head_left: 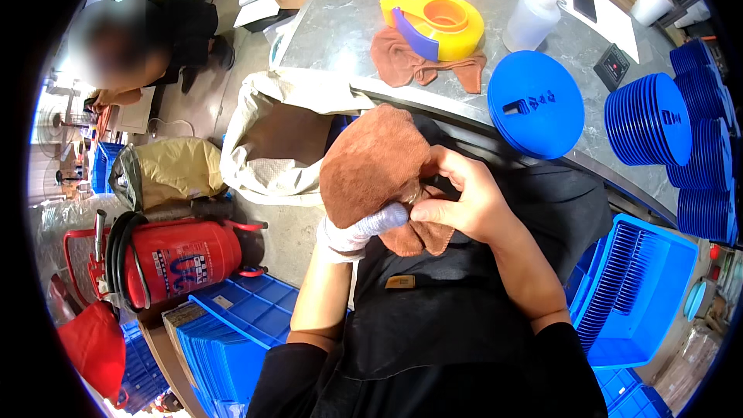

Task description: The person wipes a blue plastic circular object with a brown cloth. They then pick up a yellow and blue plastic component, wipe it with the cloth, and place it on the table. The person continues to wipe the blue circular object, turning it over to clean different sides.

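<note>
A brown cloth (pixel 371 166) is bunched in front of my lap, its upper part spread out round and its lower edge in folds. My left hand (pixel 354 234), in a white glove, is closed around its lower left side. With thumb and fingers bent together, my bare right hand (pixel 474 200) pinches the cloth's right edge. Something small and shiny shows between the hands, too unclear to name. Whether anything lies under the cloth cannot be seen. Just beyond my right hand, a few round blue discs (pixel 546 128) are stacked at the table's edge.
On the grey table (pixel 333 39) are a yellow tape dispenser (pixel 445 19) over another brown cloth (pixel 395 58), a squeeze bottle (pixel 532 19) and stacks of blue discs (pixel 646 120). An open white sack (pixel 271 178), a red tank (pixel 182 259) and a blue crate (pixel 658 294) surround me. Another person (pixel 182 31) bends at far left.
</note>
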### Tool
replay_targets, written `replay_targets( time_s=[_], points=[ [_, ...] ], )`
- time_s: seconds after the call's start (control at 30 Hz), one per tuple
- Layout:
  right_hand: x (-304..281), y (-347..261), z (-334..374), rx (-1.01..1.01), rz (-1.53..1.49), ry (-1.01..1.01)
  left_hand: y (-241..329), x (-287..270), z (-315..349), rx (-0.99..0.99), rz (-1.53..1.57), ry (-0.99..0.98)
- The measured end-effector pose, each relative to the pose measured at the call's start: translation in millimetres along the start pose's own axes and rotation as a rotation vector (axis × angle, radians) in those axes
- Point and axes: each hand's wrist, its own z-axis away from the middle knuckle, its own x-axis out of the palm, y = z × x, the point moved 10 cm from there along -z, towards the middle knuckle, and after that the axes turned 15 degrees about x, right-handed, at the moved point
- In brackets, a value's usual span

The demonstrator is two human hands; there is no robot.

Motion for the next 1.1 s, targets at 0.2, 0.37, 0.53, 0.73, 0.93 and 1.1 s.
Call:
replay_targets(
  time_s=[0.2, 0.37, 0.53, 0.73, 0.93, 1.1],
  points=[
    [2, 39, -14, 0.107, -0.17, -0.164, 5, 22, -10, -0.081, -0.399, -0.34],
    [0, 51, -8, 0.209, -0.629, -0.245, 21, 42, -31, -0.037, -0.115, -0.414],
    [-4, 31, -17, -0.048, -1.06, -0.387, -5, 32, -31, -0.078, 0.33, -0.132],
    [-22, 40, -24, 0.02, -1.075, -0.192, -14, 66, -4, -0.229, 0.652, -0.109],
    [-34, 34, -25, -0.094, -0.749, -0.146, 8, 34, -20, -0.026, 0.152, -0.068],
    [-35, 36, -24, -0.098, -0.705, 0.019, 44, 52, -30, 0.09, -0.316, -0.051]
  ],
)
